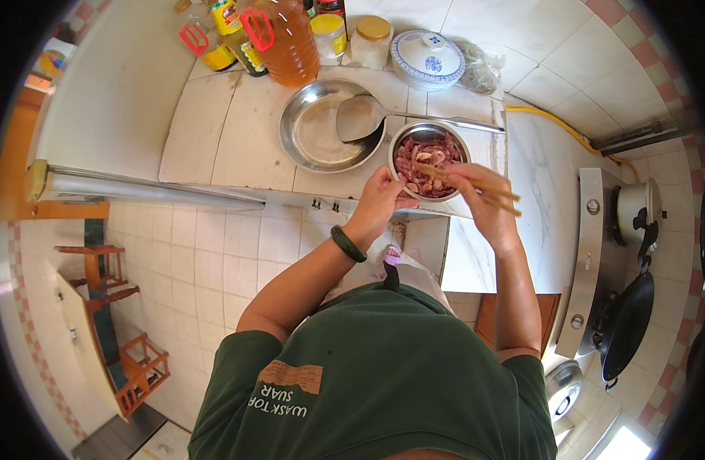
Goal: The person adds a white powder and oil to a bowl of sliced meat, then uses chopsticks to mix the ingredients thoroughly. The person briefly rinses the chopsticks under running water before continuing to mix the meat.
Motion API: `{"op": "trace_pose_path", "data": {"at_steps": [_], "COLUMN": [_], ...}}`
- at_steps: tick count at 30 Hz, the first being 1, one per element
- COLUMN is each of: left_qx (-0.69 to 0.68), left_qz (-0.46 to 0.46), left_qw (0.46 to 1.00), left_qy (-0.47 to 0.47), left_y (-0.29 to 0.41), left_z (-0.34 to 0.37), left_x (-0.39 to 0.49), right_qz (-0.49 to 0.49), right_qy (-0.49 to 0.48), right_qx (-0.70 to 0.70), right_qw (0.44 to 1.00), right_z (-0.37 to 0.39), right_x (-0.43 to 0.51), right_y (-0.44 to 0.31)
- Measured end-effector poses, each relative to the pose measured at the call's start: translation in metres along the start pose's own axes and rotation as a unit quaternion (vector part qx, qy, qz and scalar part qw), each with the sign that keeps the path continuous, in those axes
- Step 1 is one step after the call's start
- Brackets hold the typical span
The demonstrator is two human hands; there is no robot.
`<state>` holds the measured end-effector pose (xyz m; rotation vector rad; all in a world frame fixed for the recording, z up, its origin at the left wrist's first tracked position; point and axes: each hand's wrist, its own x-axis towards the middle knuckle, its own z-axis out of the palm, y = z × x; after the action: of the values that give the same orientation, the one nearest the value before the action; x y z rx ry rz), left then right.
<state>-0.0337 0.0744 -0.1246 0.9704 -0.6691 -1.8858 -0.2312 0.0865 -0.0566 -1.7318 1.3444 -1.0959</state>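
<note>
A round metal bowl [394, 150] of sliced raw meat [438, 154] stands near the front edge of the tiled counter. My left hand [381, 198] grips the bowl's near left rim, a dark green bangle on its wrist. In my right hand [484, 195] is a pair of wooden chopsticks [505, 204], their tips in the meat. Left of the bowl lies a shallow metal pan [312, 144]. A metal wok spatula [359, 118] rests with its blade over the pan's right side and its handle behind the bowl.
Along the back stand an oil jug [289, 52], bottles, a gold-lidded jar [372, 40], a lidded blue-and-white porcelain bowl [427, 63] and a plastic bag [479, 66]. On the right, a gas stove [582, 259] carries a pot [637, 213] and a black wok [628, 328].
</note>
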Motion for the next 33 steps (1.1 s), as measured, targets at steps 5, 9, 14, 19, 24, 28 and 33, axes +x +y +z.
{"op": "trace_pose_path", "data": {"at_steps": [5,9,14,19,24,28,33], "left_qx": [-0.009,-0.007,0.005,0.005,0.013,0.015,0.003], "left_qz": [-0.001,-0.003,-0.007,-0.010,-0.003,-0.004,0.001], "left_qw": [1.000,1.000,1.000,1.000,1.000,1.000,1.000], "left_qy": [0.012,0.007,0.018,0.019,0.010,0.016,0.012], "left_y": [-0.003,-0.003,-0.002,0.001,0.002,0.004,0.003], "left_z": [0.002,0.001,0.005,0.007,0.007,0.008,0.007], "left_x": [0.000,0.000,0.001,0.002,0.001,0.002,0.003], "right_qz": [0.011,0.100,0.064,0.014,0.057,0.059,0.030], "right_qy": [0.021,0.101,0.111,0.009,0.119,0.059,0.005], "right_qx": [-0.041,0.048,-0.018,-0.036,-0.044,-0.022,-0.015], "right_qw": [0.999,0.989,0.992,0.999,0.990,0.996,0.999], "right_z": [-0.020,-0.035,-0.010,-0.010,-0.030,-0.014,-0.010], "right_x": [0.002,0.013,0.015,0.003,0.020,0.025,0.004], "right_y": [0.004,-0.001,-0.005,-0.022,-0.027,-0.011,-0.002]}}
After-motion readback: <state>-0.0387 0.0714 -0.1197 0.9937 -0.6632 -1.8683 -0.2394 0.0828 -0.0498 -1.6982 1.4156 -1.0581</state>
